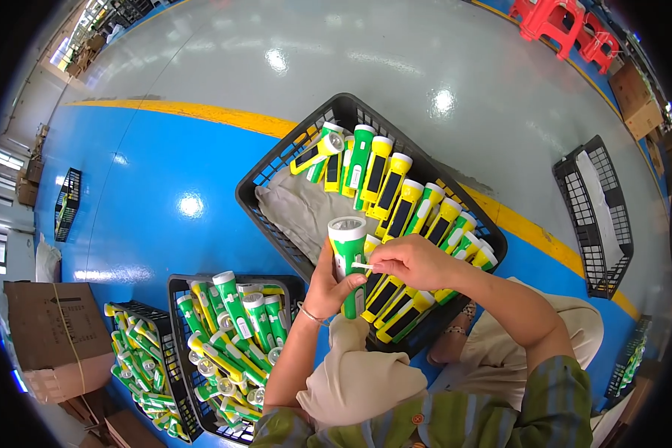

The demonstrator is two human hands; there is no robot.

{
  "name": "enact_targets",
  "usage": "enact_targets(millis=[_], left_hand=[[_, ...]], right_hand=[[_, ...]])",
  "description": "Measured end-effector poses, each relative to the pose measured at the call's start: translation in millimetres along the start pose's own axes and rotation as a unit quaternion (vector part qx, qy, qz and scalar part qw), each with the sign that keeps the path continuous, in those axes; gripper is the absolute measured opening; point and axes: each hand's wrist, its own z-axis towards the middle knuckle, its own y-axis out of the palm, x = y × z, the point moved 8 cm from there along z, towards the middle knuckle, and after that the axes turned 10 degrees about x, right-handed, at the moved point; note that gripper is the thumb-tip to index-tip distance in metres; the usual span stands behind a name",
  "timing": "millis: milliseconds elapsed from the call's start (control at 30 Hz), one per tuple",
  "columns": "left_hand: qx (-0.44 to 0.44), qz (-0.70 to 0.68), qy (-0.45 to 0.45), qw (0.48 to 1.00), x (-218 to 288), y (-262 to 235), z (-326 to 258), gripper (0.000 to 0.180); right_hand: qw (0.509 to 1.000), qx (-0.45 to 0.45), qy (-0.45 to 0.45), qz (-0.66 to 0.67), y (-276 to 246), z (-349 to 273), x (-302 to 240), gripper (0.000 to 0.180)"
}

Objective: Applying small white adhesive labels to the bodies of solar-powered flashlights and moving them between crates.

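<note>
A green flashlight with a white head stands upright in my left hand, its lens end up. My left fingers and thumb wrap its body. My right hand pinches a small white stick against the flashlight's side; the stick's exact kind is unclear. Beneath both hands is a large black crate lined with grey cloth. Along its far and right sides lie rows of green and yellow flashlights, several with dark panels. My right forearm hides part of these rows.
Left of my knees, a black crate holds jumbled flashlights, with another full crate beside it. A cardboard box stands at the far left. An upright black crate is at right, red stools at far right.
</note>
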Motion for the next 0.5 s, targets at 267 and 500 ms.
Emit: enact_targets(millis=[267,500], left_hand=[[-0.013,0.025,0.033,0.999,7,6,-4,0.075],[0.025,0.024,0.013,0.999,8,6,-9,0.056]], right_hand=[[1.0,-0.003,0.006,0.005,6,0,3,0.008],[0.998,0.034,0.031,-0.041,1,-1,0,0.015]])
